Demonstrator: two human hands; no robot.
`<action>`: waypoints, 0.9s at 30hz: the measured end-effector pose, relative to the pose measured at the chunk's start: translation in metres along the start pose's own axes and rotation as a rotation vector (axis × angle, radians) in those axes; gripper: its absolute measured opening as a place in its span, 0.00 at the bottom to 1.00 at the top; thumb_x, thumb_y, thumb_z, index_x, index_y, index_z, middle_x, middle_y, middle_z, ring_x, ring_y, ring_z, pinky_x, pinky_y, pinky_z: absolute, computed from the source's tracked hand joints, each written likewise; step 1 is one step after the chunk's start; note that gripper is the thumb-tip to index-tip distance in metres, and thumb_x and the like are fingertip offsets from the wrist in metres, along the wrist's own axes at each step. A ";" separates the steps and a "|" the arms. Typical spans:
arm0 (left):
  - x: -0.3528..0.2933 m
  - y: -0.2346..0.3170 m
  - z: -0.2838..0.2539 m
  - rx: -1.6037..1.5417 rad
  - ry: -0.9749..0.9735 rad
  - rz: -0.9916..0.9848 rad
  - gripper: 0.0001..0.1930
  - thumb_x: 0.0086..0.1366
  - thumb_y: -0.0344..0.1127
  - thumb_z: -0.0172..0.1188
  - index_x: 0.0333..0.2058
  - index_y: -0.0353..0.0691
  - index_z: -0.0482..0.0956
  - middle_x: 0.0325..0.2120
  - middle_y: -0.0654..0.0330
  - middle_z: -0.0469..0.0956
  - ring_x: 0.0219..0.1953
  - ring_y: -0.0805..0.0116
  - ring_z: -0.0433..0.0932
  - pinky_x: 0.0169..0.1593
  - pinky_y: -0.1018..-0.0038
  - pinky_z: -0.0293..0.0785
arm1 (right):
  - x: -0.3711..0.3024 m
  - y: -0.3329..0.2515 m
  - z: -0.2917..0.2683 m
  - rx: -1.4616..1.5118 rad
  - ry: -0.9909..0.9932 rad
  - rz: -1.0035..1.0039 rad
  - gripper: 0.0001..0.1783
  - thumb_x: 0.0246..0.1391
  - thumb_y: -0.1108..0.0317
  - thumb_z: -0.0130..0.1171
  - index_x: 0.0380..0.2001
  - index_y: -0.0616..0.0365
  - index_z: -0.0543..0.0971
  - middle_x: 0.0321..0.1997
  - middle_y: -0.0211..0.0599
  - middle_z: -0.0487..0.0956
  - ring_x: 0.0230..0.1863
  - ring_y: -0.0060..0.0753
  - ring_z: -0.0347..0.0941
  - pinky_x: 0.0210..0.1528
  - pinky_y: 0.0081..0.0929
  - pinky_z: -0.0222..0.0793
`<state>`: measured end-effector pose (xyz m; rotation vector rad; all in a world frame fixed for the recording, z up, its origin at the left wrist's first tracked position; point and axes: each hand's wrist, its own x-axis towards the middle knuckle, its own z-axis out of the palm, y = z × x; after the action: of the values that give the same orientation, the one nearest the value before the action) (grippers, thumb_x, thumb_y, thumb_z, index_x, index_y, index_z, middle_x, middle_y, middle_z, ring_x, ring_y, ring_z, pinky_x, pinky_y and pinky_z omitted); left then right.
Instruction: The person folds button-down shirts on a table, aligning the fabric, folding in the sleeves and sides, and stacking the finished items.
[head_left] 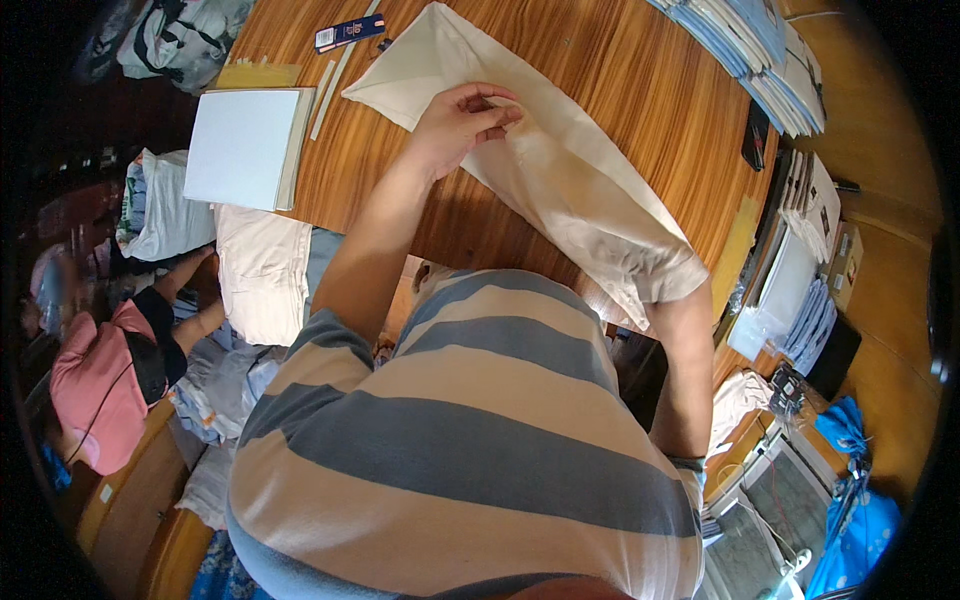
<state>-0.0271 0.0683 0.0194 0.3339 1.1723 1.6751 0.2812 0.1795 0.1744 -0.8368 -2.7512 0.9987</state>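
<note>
A long cream cloth piece point(570, 190), which looks like a trouser leg or a sleeve, lies slantwise over the wooden table point(660, 110). Its far end is wide and pointed at the corners, and its near right end hangs over the table's front edge. My left hand point(458, 125) rests on the middle of the cloth, with thumb and fingers curled together in a pinch on the fabric. My right forearm point(690, 360) reaches into the near right end. Cloth covers my right hand, so its fingers are hidden.
A white stack of sheets point(245, 145) lies at the table's left edge, near pale strips point(325, 95) and a dark blue tag point(348, 33). Folded blue and white garments point(740, 50) are piled at the far right. Another person in pink point(100, 385) is at the left.
</note>
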 end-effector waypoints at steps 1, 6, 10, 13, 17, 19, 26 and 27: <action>0.000 -0.001 0.000 -0.005 0.032 0.005 0.16 0.69 0.24 0.64 0.55 0.36 0.79 0.37 0.62 0.82 0.44 0.70 0.84 0.47 0.75 0.83 | -0.010 0.016 0.004 -0.054 -0.006 -0.025 0.16 0.55 0.77 0.64 0.48 0.66 0.81 0.46 0.45 0.86 0.47 0.41 0.83 0.53 0.33 0.75; -0.002 0.003 0.008 0.301 0.065 0.067 0.14 0.70 0.27 0.64 0.53 0.37 0.82 0.35 0.62 0.83 0.41 0.73 0.84 0.41 0.76 0.82 | -0.032 0.058 0.060 0.730 0.274 0.183 0.11 0.52 0.74 0.71 0.39 0.65 0.84 0.41 0.43 0.87 0.42 0.28 0.82 0.48 0.27 0.75; -0.001 -0.008 0.001 0.100 0.084 -0.014 0.15 0.71 0.28 0.64 0.54 0.35 0.82 0.43 0.60 0.85 0.42 0.74 0.83 0.43 0.78 0.82 | -0.022 0.023 0.016 -0.015 0.021 -0.047 0.07 0.55 0.81 0.63 0.37 0.67 0.84 0.35 0.28 0.86 0.34 0.20 0.79 0.37 0.24 0.74; -0.005 -0.002 0.005 -0.037 0.054 -0.137 0.18 0.71 0.28 0.62 0.58 0.32 0.79 0.48 0.58 0.84 0.44 0.74 0.82 0.49 0.79 0.81 | -0.009 -0.002 0.015 0.149 0.173 0.172 0.07 0.48 0.82 0.61 0.32 0.63 0.84 0.23 0.34 0.81 0.25 0.22 0.79 0.28 0.26 0.72; -0.012 -0.009 -0.001 -0.096 -0.114 -0.053 0.21 0.72 0.28 0.62 0.61 0.32 0.76 0.49 0.58 0.83 0.46 0.73 0.82 0.53 0.78 0.80 | -0.001 -0.007 0.014 -0.023 0.218 0.295 0.03 0.50 0.75 0.62 0.24 0.59 0.78 0.18 0.39 0.77 0.19 0.28 0.77 0.25 0.27 0.71; -0.015 -0.011 -0.001 -0.030 -0.110 -0.023 0.22 0.72 0.27 0.61 0.62 0.33 0.75 0.48 0.58 0.83 0.46 0.73 0.82 0.54 0.77 0.80 | 0.001 -0.016 0.016 -0.244 0.152 0.259 0.09 0.54 0.70 0.62 0.23 0.59 0.76 0.16 0.38 0.74 0.17 0.29 0.75 0.24 0.28 0.69; -0.014 -0.008 0.000 0.039 -0.080 -0.049 0.22 0.71 0.25 0.61 0.63 0.38 0.76 0.45 0.60 0.83 0.44 0.75 0.82 0.52 0.77 0.81 | 0.010 -0.002 0.012 0.253 0.016 0.338 0.11 0.61 0.72 0.60 0.25 0.65 0.75 0.17 0.34 0.71 0.19 0.24 0.62 0.25 0.25 0.61; -0.012 -0.007 0.001 0.062 -0.067 -0.049 0.22 0.71 0.25 0.60 0.63 0.38 0.76 0.45 0.60 0.83 0.45 0.75 0.82 0.53 0.77 0.81 | 0.012 0.002 0.013 0.319 0.045 0.229 0.08 0.58 0.78 0.58 0.25 0.67 0.75 0.30 0.40 0.79 0.30 0.26 0.70 0.35 0.24 0.67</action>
<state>-0.0172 0.0587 0.0175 0.3938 1.1753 1.5756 0.2683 0.1796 0.1615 -1.1150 -2.4041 1.3917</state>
